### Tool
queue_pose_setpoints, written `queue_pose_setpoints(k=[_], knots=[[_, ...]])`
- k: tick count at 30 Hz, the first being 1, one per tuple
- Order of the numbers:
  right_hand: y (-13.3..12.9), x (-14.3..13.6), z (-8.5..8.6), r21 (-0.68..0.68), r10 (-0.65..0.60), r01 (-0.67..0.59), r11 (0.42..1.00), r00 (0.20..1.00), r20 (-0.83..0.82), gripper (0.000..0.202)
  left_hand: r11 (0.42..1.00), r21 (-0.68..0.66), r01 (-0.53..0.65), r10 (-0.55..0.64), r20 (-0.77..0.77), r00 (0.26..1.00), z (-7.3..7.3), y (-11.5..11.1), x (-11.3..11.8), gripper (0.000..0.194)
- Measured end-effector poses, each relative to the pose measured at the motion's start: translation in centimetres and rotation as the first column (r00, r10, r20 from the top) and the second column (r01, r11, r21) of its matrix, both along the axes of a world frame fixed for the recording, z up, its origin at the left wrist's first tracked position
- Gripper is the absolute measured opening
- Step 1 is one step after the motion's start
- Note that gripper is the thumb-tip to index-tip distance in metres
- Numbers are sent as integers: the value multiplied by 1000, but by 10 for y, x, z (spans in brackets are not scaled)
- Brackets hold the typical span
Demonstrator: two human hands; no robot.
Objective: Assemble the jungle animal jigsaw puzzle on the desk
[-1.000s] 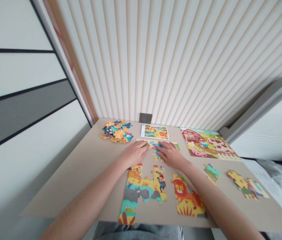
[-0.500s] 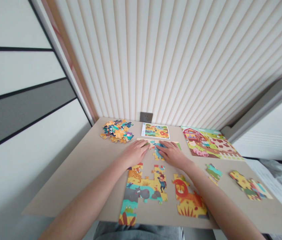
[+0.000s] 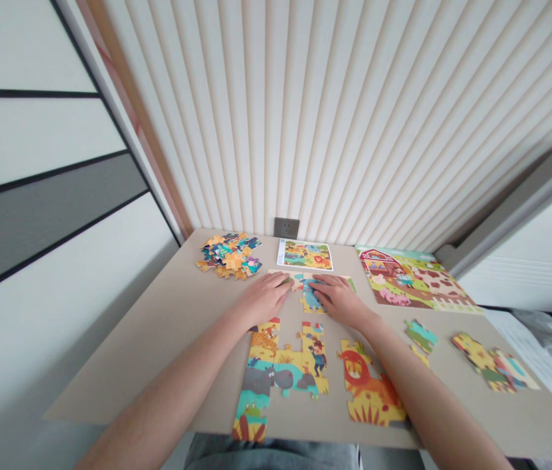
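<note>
Along the far side of the table, a joined strip of jigsaw pieces with a blue animal on it lies partly under both hands. My left hand rests flat over the strip's left part, fingers stretched forward. On its right part lies my right hand, palm down with the fingers stretched out to the left. Nearer to me is a joined puzzle section with a hippo and a leopard, apart from the strip. Right of it sits a lion section, partly hidden by my right forearm.
A heap of loose pieces is at the back left. Behind my hands lies a small picture card, and a farm picture is at the back right. A green piece and a joined cluster lie on the right.
My right hand has shifted slightly to the right, its fingers drawn a little closer together. My left hand stays in place. The view has tilted very slightly.
</note>
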State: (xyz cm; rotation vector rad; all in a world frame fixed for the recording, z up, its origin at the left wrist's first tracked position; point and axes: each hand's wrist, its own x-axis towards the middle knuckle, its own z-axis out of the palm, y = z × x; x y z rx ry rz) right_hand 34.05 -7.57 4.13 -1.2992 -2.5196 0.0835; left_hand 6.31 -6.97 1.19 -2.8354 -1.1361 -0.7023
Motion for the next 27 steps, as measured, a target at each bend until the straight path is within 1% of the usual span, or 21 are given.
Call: queue_pose_setpoints(k=[4, 12, 20, 27], knots=[[3, 1, -4, 5, 2, -2, 1000, 1000, -19, 35, 1000, 0, 0, 0, -3, 1000, 2, -1, 0, 41], [5, 1, -4, 14, -36, 37, 999, 999, -22, 33, 1000, -3, 2, -2, -15, 1000, 4, -2, 0, 41], [11, 8, -13, -33, -41, 39, 999, 997, -61, 34, 1000, -2, 3, -3, -20, 1000, 4, -2, 0, 41], [14, 10, -14, -18, -28, 27, 999, 998, -60, 34, 1000, 3, 4, -4, -12, 1000, 5, -2, 0, 42]])
